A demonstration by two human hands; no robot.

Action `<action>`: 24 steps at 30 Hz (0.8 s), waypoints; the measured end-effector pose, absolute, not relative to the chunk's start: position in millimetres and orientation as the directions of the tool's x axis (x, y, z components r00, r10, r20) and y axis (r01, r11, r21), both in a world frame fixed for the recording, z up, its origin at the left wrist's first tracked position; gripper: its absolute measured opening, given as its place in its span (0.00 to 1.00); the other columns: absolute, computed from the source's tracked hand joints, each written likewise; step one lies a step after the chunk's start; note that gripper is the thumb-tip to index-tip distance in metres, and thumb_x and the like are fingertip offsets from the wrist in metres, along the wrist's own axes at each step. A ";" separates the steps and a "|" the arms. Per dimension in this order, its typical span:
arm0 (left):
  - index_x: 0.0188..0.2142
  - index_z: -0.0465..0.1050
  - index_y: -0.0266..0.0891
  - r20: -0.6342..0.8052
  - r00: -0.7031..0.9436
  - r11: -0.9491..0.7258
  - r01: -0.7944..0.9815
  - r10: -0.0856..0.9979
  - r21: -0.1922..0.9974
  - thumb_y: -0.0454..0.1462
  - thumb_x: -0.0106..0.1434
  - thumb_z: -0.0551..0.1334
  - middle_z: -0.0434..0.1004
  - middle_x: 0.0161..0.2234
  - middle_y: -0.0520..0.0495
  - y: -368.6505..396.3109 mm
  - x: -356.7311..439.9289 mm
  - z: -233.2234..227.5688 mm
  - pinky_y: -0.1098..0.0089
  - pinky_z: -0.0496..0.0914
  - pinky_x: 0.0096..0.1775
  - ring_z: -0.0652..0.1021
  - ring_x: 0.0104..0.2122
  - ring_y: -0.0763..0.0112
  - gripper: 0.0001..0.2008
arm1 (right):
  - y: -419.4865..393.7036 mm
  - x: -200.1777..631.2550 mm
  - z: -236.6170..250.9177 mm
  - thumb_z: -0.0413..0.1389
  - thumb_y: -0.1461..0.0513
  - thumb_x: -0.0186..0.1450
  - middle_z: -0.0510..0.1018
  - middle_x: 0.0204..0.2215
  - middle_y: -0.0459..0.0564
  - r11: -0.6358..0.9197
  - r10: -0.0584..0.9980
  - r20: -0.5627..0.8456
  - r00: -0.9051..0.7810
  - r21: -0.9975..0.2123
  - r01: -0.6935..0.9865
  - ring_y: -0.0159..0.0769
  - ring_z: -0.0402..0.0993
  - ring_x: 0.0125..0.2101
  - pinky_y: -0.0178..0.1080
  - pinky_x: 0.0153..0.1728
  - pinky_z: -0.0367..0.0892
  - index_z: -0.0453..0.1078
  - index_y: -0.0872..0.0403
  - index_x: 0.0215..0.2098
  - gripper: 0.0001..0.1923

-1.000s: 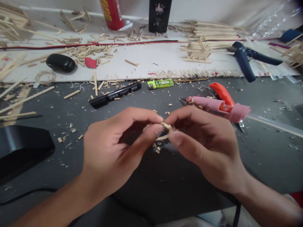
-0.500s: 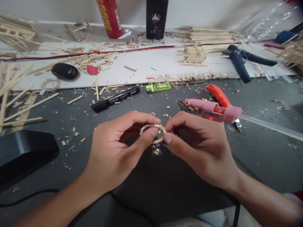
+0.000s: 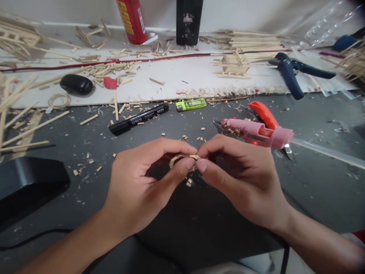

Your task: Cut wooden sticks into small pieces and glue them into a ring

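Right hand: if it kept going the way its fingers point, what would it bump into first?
The right hand points left, toward the left hand. Both pinch the small wooden ring, so it would probably press that ring into the left hand's fingertips first.

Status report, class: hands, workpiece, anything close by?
Left hand and right hand both pinching small wooden ring. Pink glue gun just beyond right hand.

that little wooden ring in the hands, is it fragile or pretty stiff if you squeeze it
Probably fragile: the ring looks built from short thin stick segments, so its joints may give under a squeeze. Likely very light, since the left hand and right hand hold it by fingertips alone. Set on edge, it might roll.
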State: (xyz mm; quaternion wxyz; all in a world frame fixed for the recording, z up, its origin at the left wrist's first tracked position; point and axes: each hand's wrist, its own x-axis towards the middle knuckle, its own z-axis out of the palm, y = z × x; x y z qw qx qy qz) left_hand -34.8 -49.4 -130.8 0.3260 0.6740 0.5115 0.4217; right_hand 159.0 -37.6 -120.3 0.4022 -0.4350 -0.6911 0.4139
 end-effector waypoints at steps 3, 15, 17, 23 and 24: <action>0.42 0.81 0.51 0.222 0.122 -0.253 0.411 0.967 0.876 0.37 0.70 0.70 0.84 0.35 0.66 -48.1 -34.5 -130.0 0.89 0.72 0.38 0.80 0.32 0.87 0.04 | -36.2 159.7 -123.7 0.62 0.65 0.69 0.77 0.27 0.40 0.259 0.936 0.174 -0.307 -0.929 0.263 0.25 0.71 0.27 0.31 0.27 0.65 0.75 0.53 0.36 0.03; 0.44 0.85 0.48 0.028 0.062 -0.039 0.179 0.998 0.983 0.40 0.70 0.70 0.87 0.33 0.57 -41.2 -37.9 -131.1 0.85 0.79 0.36 0.84 0.30 0.80 0.04 | -90.3 215.9 -100.2 0.61 0.59 0.69 0.68 0.20 0.39 0.249 0.922 -0.049 -0.384 -0.684 0.686 0.28 0.62 0.19 0.32 0.18 0.59 0.69 0.48 0.33 0.08; 0.44 0.85 0.48 0.014 0.070 -0.024 0.149 0.997 0.988 0.40 0.71 0.69 0.87 0.34 0.56 -40.9 -38.3 -132.1 0.84 0.79 0.37 0.85 0.31 0.79 0.05 | -98.9 243.2 -110.5 0.58 0.55 0.72 0.60 0.17 0.40 0.190 0.948 -0.091 -0.305 -0.609 0.770 0.28 0.59 0.17 0.33 0.16 0.55 0.58 0.50 0.22 0.23; 0.45 0.85 0.50 0.026 0.155 -0.064 0.246 0.988 0.967 0.40 0.72 0.67 0.87 0.35 0.57 -41.2 -36.5 -133.4 0.86 0.73 0.32 0.82 0.30 0.82 0.06 | -72.3 278.8 -148.7 0.65 0.48 0.65 0.75 0.30 0.45 -0.003 0.993 0.079 0.083 -0.708 0.706 0.39 0.74 0.29 0.40 0.31 0.72 0.70 0.48 0.40 0.15; 0.45 0.85 0.50 0.023 0.167 -0.068 0.268 0.986 0.961 0.40 0.72 0.67 0.87 0.36 0.57 -41.6 -35.9 -133.2 0.85 0.73 0.33 0.82 0.30 0.81 0.06 | -63.6 275.3 -149.4 0.65 0.48 0.65 0.77 0.33 0.46 -0.004 0.998 0.044 0.054 -0.733 0.680 0.41 0.77 0.33 0.41 0.35 0.74 0.72 0.47 0.44 0.16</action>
